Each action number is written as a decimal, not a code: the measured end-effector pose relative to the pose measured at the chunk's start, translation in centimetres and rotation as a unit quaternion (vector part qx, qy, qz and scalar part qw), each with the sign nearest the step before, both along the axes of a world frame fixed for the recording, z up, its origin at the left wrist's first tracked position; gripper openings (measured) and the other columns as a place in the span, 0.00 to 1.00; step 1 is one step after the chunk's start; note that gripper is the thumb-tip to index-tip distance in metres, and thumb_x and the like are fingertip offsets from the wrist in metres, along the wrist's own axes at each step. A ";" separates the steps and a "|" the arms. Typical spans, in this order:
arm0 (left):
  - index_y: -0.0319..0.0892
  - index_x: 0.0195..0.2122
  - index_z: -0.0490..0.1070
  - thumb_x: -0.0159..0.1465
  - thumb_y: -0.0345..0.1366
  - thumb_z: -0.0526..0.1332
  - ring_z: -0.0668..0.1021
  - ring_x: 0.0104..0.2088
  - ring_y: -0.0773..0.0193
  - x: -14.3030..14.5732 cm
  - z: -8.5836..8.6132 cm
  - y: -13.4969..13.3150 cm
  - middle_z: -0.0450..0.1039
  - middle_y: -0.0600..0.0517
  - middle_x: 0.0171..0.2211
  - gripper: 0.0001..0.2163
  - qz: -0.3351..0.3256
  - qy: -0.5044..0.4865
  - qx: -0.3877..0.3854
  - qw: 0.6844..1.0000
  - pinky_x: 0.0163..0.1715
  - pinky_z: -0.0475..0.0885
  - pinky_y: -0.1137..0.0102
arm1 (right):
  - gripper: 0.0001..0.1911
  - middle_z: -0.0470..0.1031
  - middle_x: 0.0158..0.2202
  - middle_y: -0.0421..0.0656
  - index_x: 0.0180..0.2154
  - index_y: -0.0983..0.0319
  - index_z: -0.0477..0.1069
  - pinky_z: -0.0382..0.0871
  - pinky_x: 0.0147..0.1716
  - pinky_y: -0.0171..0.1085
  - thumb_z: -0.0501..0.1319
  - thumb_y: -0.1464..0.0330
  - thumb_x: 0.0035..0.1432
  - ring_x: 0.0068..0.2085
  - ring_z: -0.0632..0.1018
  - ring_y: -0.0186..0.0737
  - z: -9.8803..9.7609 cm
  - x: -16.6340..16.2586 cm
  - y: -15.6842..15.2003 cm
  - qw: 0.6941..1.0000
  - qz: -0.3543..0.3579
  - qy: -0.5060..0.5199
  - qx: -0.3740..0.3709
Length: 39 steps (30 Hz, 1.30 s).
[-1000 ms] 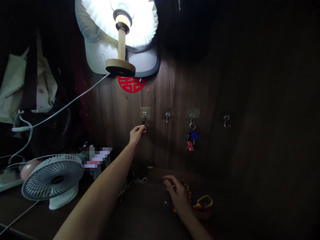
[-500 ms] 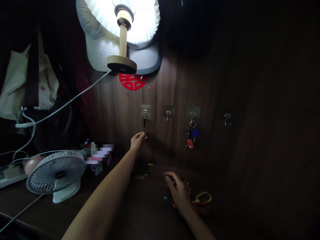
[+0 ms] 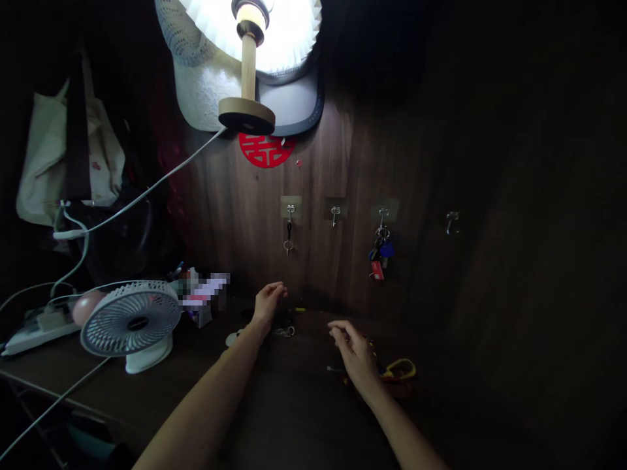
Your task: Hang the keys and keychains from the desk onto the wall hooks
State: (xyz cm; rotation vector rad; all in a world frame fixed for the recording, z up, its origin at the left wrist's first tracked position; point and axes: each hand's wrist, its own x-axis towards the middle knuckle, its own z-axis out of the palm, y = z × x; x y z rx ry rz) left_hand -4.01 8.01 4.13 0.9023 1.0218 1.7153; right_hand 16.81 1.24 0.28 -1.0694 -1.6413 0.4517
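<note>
My left hand [image 3: 270,303] is just off the wall, below the leftmost hook [image 3: 290,210], its fingers loosely bent and nothing visible in them. From that hook hangs a key ring [image 3: 288,245] on a short black strap, apart from the hand. Beneath my left hand lies a dark bunch of keys [image 3: 284,331] with a metal ring, partly hidden. My right hand [image 3: 356,356] hovers low over the desk, fingers stretched and thumb apart. It partly covers a small pile with a yellow loop [image 3: 402,369], whose other pieces are too dark to name.
Another bunch of keys [image 3: 378,251] with blue and red tags hangs from the third hook. A lit lamp [image 3: 248,65] stands out above, near caps [image 3: 291,108]. To the left are a fan [image 3: 132,323], a power strip [image 3: 36,334], a cable [image 3: 161,176] and a cloth bag [image 3: 42,156].
My left hand has let go of the hanging key ring and dropped away from it. My right hand stays near the pile. The view has shifted slightly.
</note>
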 end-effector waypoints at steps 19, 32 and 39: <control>0.42 0.35 0.71 0.58 0.29 0.55 0.76 0.40 0.61 0.3 -5.2 -6.5 0.75 0.50 0.36 0.07 0.101 0.395 0.066 0.911 0.43 0.69 0.66 | 0.17 0.76 0.30 0.43 0.35 0.60 0.72 0.67 0.31 0.34 0.52 0.56 0.57 0.31 0.75 0.39 0.1 0.8 0.1 0.999 -0.030 0.024 -0.006; 0.45 0.50 0.68 0.62 0.38 0.56 0.63 0.58 0.50 2.1 -5.4 -7.8 0.65 0.46 0.56 0.15 0.047 0.703 0.052 0.708 0.54 0.60 0.53 | 0.19 0.77 0.29 0.45 0.34 0.61 0.72 0.68 0.29 0.35 0.52 0.53 0.55 0.29 0.76 0.40 0.6 0.8 -0.3 0.998 -0.047 0.029 -0.027; 0.46 0.46 0.70 0.62 0.34 0.56 0.68 0.55 0.57 2.2 -4.5 -9.5 0.71 0.50 0.51 0.12 -0.055 0.691 0.115 0.711 0.53 0.61 0.59 | 0.18 0.77 0.31 0.45 0.34 0.60 0.71 0.68 0.31 0.36 0.51 0.54 0.56 0.32 0.76 0.41 0.2 0.9 -0.1 0.999 -0.045 0.008 -0.014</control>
